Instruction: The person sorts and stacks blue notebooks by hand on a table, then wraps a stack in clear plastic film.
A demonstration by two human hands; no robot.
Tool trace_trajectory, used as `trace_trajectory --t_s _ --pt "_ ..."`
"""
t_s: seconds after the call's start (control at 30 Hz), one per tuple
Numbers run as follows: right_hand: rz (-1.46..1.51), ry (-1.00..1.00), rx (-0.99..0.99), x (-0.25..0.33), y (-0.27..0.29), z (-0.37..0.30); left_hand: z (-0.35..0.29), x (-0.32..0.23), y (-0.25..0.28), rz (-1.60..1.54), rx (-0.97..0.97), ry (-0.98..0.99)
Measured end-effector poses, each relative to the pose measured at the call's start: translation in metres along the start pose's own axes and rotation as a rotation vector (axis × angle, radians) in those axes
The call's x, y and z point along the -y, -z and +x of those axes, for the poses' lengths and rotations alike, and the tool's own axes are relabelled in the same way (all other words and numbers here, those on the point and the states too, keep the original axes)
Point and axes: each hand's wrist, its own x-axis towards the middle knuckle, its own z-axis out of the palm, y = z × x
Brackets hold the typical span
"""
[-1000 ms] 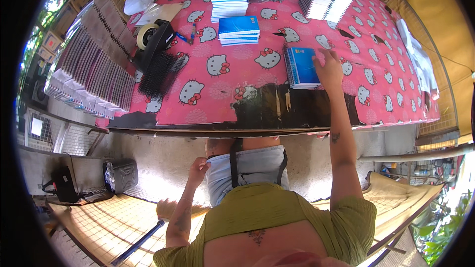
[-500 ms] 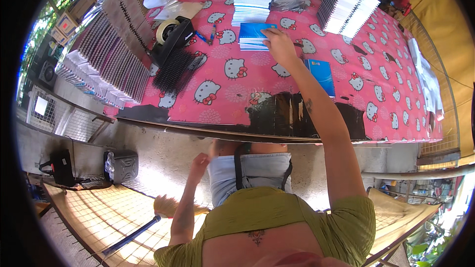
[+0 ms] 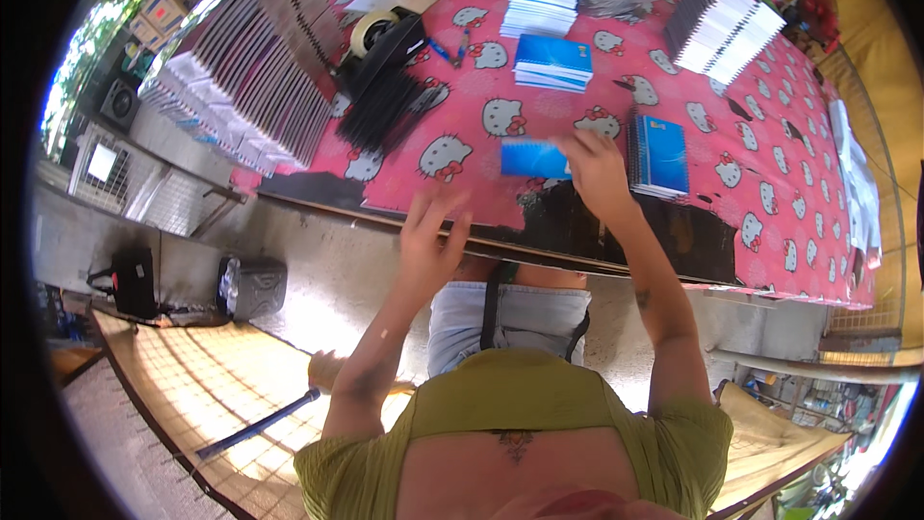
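Blue-covered notebook (image 3: pixel 531 159): located over the near part of the pink cat-print tablecloth (image 3: pixel 539 114), in front of the person. Motion blur prevents telling whether it touches the cloth. The right hand (image 3: pixel 599 171) pinches it at its right end; this hold appears intended to leave the left end uncovered. The left hand (image 3: pixel 431 236) is empty, fingers spread and blurred, at the front edge of the table (image 3: pixel 679 236), probably positioned to give access to the notebook's free end.

Low blue stack (image 3: pixel 553 63): beyond the held notebook, just in front of a taller blue stack (image 3: pixel 547 2), likely for easy reach. Spiral-bound notebooks (image 3: pixel 660 156): piled right of the right hand, spines leftward, apparently set apart to prevent mixing. Black binding coils (image 3: pixel 385 114): heaped at left, just beside the tape dispenser (image 3: pixel 393 50), seemingly within left-hand range.
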Motion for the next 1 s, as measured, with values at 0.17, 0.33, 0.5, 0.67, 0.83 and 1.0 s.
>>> trace_trajectory --t_s 0.17,0.33,0.5,0.67,0.83,1.0 --pt "0.229 -0.039 -0.003 0.018 -0.005 -0.024 0.035 0.033 -0.08 -0.059 0.063 -0.022" --pt "1.099 -0.619 -0.28 0.014 -0.028 -0.041 0.044 0.039 -0.095 -0.202 0.196 -0.015" --pt "1.036 -0.706 -0.288 0.007 -0.031 -0.061 0.111 0.102 -0.039 0.359 -0.02 0.095" --pt "1.184 -0.753 -0.213 0.023 -0.019 -0.046 0.115 0.166 -0.024 0.876 -0.057 -0.026" --pt "0.999 -0.735 -0.068 0.011 -0.019 -0.058 0.109 0.12 -0.035 0.557 -0.147 -0.012" --pt "1.051 -0.665 -0.099 0.015 -0.024 -0.061 0.063 0.033 -0.033 0.079 0.093 -0.024"
